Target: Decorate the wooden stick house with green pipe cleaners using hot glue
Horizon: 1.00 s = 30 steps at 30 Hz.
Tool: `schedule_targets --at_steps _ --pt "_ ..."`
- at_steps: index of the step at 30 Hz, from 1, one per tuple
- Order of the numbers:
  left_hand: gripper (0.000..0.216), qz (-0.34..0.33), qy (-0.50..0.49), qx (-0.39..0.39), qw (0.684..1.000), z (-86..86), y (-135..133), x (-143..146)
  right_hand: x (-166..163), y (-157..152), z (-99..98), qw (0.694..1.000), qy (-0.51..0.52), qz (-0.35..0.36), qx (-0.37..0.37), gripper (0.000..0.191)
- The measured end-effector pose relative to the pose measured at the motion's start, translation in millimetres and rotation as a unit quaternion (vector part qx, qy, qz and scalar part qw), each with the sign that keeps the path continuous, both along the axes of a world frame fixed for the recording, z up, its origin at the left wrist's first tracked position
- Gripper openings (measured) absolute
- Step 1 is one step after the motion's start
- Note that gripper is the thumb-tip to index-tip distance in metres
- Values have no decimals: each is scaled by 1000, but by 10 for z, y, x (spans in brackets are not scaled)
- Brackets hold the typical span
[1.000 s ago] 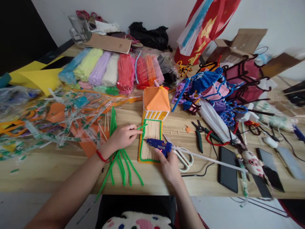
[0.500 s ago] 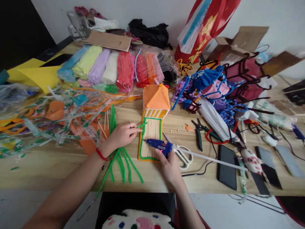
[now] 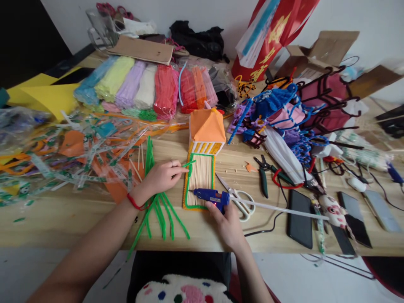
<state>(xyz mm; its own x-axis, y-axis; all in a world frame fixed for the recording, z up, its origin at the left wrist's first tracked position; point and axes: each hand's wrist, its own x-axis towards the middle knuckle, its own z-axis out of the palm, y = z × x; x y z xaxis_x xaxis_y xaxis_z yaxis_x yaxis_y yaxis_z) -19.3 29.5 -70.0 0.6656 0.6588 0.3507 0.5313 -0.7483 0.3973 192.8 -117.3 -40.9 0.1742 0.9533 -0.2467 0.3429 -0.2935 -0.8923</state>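
At centre, the right hand [image 3: 229, 223] grips a blue glue gun [image 3: 210, 196] over a stick panel [image 3: 202, 176]; the left hand [image 3: 164, 176] pinches a green pipe cleaner [image 3: 190, 163]. White-handled scissors [image 3: 239, 206] lie beneath the glue stick [image 3: 280, 209]; an orange-roofed model house [image 3: 207, 128] adjoins the panel. Upper right, a red bag [image 3: 284, 23] bears blurred gold characters.

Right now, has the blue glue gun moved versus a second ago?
Yes, slightly: the glue gun has shifted toward the near edge of the stick panel.

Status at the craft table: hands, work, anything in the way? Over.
Right hand gripping blue glue gun over stick panel. Left hand pinching short green pipe cleaner at panel's upper left. White-handled scissors close by, right of panel.
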Motion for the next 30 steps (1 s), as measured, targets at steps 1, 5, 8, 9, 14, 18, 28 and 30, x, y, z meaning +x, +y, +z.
schedule_targets --at_steps 1,5,8,9,14,18,28,30 --pt "27 -1 0 0 1000 5 -2 2 7 -10 8 1000 -1 5 -4 39" --pt "27 -2 4 2 1000 25 -8 10 30 -47 39 1000 -11 14 -9 38" --pt "26 1 5 4 1000 37 -13 15 50 -78 50 999 3 32 -17 37" --pt "26 3 7 6 1000 40 -15 16 57 -90 51 999 7 36 -21 37" --pt "25 8 16 13 1000 42 -22 17 91 -151 55 998 20 39 -38 38" --pt "25 7 16 21 1000 32 -21 16 112 -185 83 998 22 49 -39 36" --pt "26 1 24 28 999 -3 -13 1 160 -157 157 996 23 77 -39 33" --pt "26 0 26 25 999 1 -14 0 194 -141 171 996 16 80 -32 33"
